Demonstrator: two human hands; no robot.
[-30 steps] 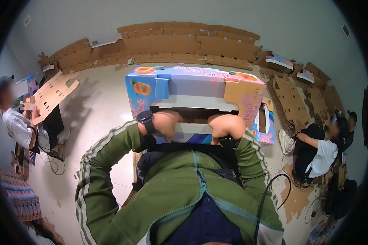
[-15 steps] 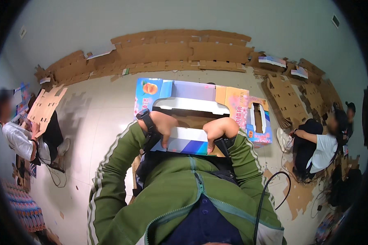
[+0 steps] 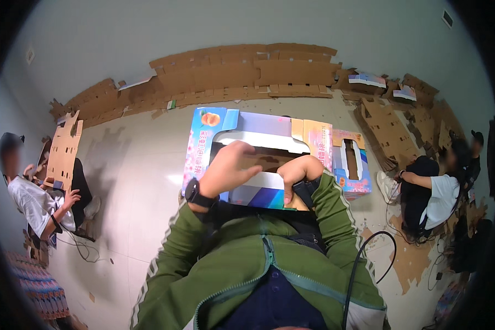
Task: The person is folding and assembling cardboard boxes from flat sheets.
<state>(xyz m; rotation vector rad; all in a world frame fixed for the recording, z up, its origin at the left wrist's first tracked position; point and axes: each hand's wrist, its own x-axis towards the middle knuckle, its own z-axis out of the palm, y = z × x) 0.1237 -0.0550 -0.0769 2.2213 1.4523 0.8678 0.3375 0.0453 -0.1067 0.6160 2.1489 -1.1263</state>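
A printed fruit carton (image 3: 206, 137), blue, pink and orange with a peach picture, stands in front of my body. Its top has a wide cut-out, through which brown inside shows. My left hand (image 3: 231, 168) is lifted over the near left part of the cut-out, fingers stretched out and holding nothing. At the near right edge, my right hand (image 3: 301, 173) grips the carton wall, thumb on the outside and the other fingers hidden inside. Just right of it stands a second similar carton (image 3: 360, 184) with a narrower slot, touched by neither hand.
Flattened brown cardboard (image 3: 220, 71) lines the far wall; more cardboard sheets (image 3: 388, 132) lie at right. A person (image 3: 36, 198) at left handles a perforated cardboard sheet (image 3: 66, 148). Another person (image 3: 432, 190) sits at right. A black cable (image 3: 368, 236) loops beside my right arm.
My left hand has let go of the carton's near edge and risen over the opening, fingers spreading. My right hand keeps its grip. The person at left has shifted the cardboard sheet more upright.
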